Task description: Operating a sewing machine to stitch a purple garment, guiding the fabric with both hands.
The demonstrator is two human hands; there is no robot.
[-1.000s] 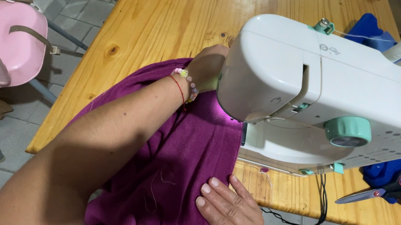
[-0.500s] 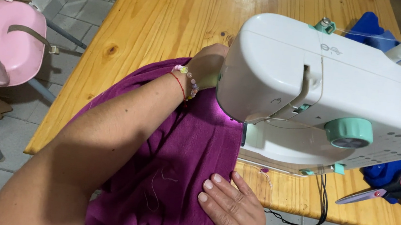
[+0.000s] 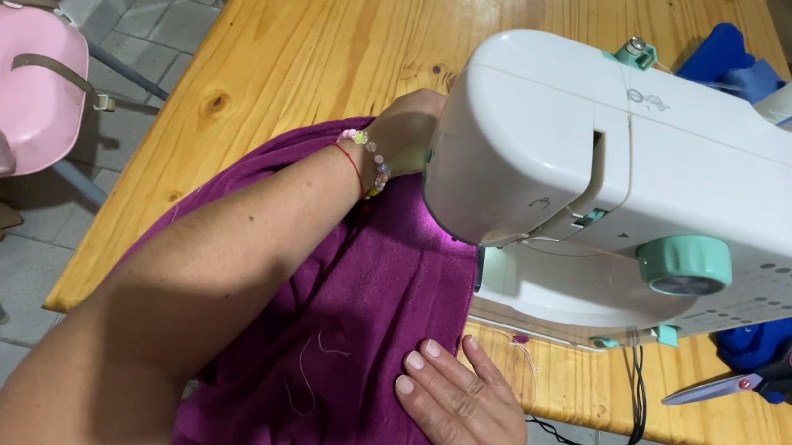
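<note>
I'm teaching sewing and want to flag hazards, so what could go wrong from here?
The left hand reaches behind the machine head, out of sight, so fingers might stray near the needle. Much purple fabric hangs off the table edge; its weight may drag the seam crooked. The cord dangles off the edge near the right hand and could snag.

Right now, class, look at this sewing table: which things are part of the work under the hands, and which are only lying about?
In use:
purple fleece fabric
white sewing machine
left hand, reaching behind the machine's head
right hand, flat on the fabric

Lying about:
red-handled scissors
blue cloth
pink chair
black cord
</note>
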